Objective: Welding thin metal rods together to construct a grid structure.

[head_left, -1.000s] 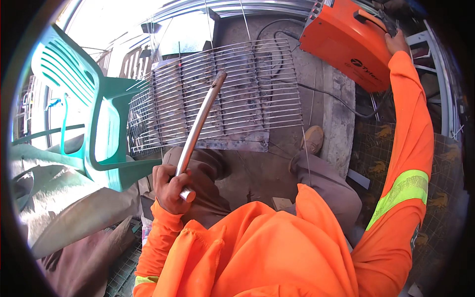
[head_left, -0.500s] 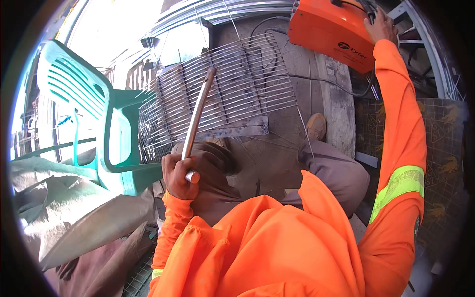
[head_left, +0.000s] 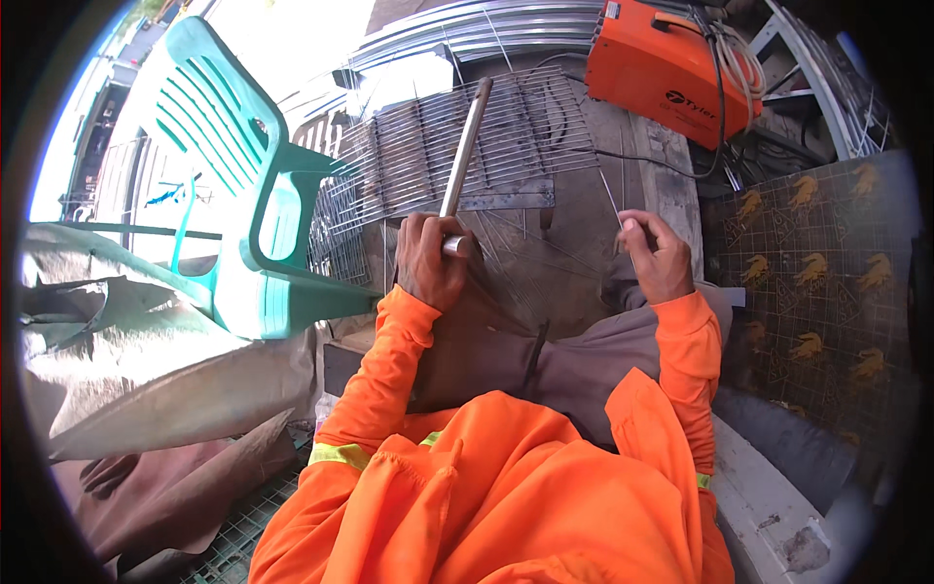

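Note:
My left hand (head_left: 435, 261) is wrapped round a metal bar (head_left: 465, 156), which slants up and away with a dark, rusty far end and a round, bright near end. My right hand (head_left: 659, 255) is closed in a pinch at the near end of a thin metal rod (head_left: 610, 198), above my right knee. This rod runs back to the right edge of a grille of thin parallel rods (head_left: 443, 136) lying in front of me. The bar's far part crosses over the grille without visible contact that I can make out.
A green plastic chair (head_left: 261, 214) stands on the left beside a draped cloth (head_left: 195, 399). At the back right is an orange machine (head_left: 642, 73) with a black cable (head_left: 681, 173). Long metal profiles (head_left: 545, 27) lie behind. A dark patterned panel (head_left: 812, 292) is on the right.
My right hand has left the orange machine's top and come back to the thin rod near my knee. My left hand, still gripping the bar, has shifted up and right in view.

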Action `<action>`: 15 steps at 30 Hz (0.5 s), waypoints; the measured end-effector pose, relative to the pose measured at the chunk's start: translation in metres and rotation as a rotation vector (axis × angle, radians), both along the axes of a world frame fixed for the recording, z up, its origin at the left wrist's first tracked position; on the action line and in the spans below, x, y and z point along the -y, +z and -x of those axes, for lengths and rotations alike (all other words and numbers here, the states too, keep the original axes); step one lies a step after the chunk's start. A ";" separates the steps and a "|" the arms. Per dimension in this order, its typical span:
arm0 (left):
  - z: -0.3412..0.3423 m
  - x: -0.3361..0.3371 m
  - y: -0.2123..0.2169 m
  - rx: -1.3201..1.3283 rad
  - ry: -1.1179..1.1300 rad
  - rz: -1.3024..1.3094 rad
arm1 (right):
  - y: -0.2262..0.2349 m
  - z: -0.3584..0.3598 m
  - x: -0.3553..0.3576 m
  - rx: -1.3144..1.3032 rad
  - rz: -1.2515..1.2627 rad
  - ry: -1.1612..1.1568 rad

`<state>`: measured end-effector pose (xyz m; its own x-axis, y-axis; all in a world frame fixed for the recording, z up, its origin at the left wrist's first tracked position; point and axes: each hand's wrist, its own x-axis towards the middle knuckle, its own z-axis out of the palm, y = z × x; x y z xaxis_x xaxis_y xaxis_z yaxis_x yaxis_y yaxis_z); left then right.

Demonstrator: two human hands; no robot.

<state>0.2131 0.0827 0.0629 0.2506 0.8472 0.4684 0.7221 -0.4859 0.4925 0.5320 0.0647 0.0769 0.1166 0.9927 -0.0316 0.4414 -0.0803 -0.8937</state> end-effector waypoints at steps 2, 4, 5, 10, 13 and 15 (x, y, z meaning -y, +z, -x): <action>-0.030 0.012 0.010 0.114 -0.074 0.128 | -0.012 0.017 0.034 -0.055 0.127 0.256; -0.050 0.034 0.029 0.327 -0.195 0.286 | -0.004 0.051 0.049 -0.277 0.065 0.321; -0.058 0.041 0.034 0.520 -0.221 0.431 | -0.012 0.068 0.053 -0.406 -0.051 0.305; -0.099 0.053 0.042 0.344 -0.620 0.544 | -0.012 0.084 0.062 -0.846 -0.175 -0.097; -0.105 0.056 0.068 0.079 -0.739 0.471 | 0.007 0.077 0.075 -1.107 -0.230 -0.177; -0.089 0.052 0.073 0.019 -0.797 0.232 | 0.009 0.067 0.079 -1.088 -0.254 -0.289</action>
<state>0.3026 0.0306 0.1359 0.8100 0.4950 0.3144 0.1949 -0.7329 0.6518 0.4652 -0.0141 0.0857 0.3747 0.9253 -0.0580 -0.5779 0.1842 -0.7951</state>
